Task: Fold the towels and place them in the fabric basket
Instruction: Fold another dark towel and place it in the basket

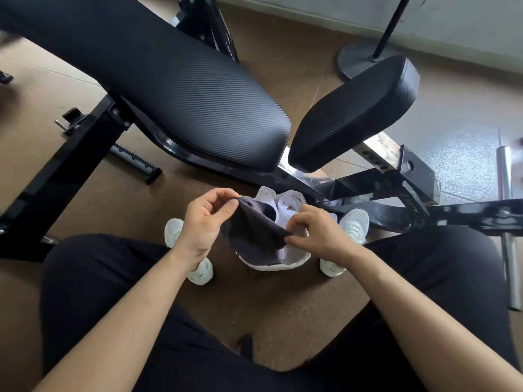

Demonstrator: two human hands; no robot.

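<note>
A dark grey towel hangs stretched between my two hands above the floor. My left hand pinches its upper left corner between thumb and forefinger. My right hand pinches the lower right edge. Beneath the towel sits a white fabric basket on the floor between my feet, mostly covered by the towel. White towels lie bunched at the basket's far side; whether they are inside it I cannot tell.
A black padded weight bench with a separate seat pad stands just beyond the basket, its steel frame running right. My white shoes flank the basket. A round stand base is at the back; a metal bar lies right.
</note>
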